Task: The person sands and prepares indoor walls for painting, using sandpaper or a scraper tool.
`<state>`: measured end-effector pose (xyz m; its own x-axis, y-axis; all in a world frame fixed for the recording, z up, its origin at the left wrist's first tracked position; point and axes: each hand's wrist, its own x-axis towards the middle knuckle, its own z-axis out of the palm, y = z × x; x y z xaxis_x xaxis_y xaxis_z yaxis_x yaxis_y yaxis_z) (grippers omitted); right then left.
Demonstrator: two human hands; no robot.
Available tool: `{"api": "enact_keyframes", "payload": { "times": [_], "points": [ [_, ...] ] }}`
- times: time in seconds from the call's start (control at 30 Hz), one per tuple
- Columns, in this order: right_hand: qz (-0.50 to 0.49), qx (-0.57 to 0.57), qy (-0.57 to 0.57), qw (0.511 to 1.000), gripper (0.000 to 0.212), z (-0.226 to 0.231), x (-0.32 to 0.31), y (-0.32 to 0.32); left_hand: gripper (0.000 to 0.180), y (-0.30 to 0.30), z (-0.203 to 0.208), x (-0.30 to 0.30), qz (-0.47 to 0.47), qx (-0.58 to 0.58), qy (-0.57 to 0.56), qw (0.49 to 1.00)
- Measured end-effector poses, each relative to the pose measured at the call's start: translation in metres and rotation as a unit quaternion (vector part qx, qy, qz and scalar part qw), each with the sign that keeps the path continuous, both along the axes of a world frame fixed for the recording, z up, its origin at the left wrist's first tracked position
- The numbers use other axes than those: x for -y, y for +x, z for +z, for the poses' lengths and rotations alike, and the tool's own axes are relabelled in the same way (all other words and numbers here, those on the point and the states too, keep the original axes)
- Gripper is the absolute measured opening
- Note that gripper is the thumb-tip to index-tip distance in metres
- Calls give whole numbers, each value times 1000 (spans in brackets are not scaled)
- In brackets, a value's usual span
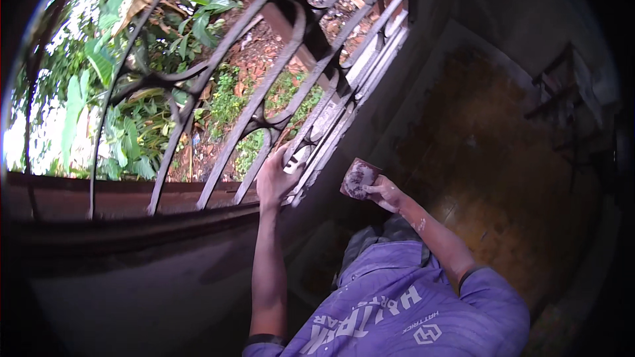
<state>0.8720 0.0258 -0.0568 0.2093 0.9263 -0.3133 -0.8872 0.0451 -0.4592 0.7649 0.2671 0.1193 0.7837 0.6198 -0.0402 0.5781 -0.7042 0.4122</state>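
Note:
My left hand (273, 178) is at the lower corner of a metal window grille (231, 43), its fingers curled at one of the bars beside the pale window frame (329, 125). Part of those fingers is hidden by the bar. In my right hand (385, 194) is a square piece of reddish-brown sandpaper (360, 179), pinched at its edge between thumb and fingers. White dust covers much of its face, and white smears mark my right hand and forearm. The sandpaper is held away from the frame, over the dim room side.
A dark ledge (132, 225) runs along the window's bottom. Outside are green plants (129, 132) and reddish soil with debris (254, 59). To the right lies a brownish floor (476, 158), with a dark rack-like structure (562, 86) by the far wall.

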Motion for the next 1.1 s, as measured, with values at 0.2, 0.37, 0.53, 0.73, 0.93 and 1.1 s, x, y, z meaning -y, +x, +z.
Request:
{"api": "enact_keyframes", "payload": {
  "times": [0.2, 0.37, 0.53, 0.73, 0.93, 1.1],
  "points": [
    [-48, 23, 23, 998, 43, 67, 32, -22, 66, -30, -15, 67, -44, 193, 131, 971],
    [-3, 44, -13, 999, 39, 84, 73, -63, 46, -89, -70, 205, 102, 345, -443, 821],
    [68, 227, -129, 963, 28, 79, 121, -109, 27, -152, -92, 250, 213, 234, -537, 782],
    [91, 281, -158, 942, 22, 82, 159, -121, 29, -183, -75, 283, 155, 179, -548, 802],
    [123, 424, -131, 888, 32, 88, 173, -114, 31, -192, -81, 325, 145, 234, -594, 756],
    [212, 472, -57, 854, 42, 103, 169, -107, 33, -203, -88, 356, 183, 274, -570, 752]
  ]
}}
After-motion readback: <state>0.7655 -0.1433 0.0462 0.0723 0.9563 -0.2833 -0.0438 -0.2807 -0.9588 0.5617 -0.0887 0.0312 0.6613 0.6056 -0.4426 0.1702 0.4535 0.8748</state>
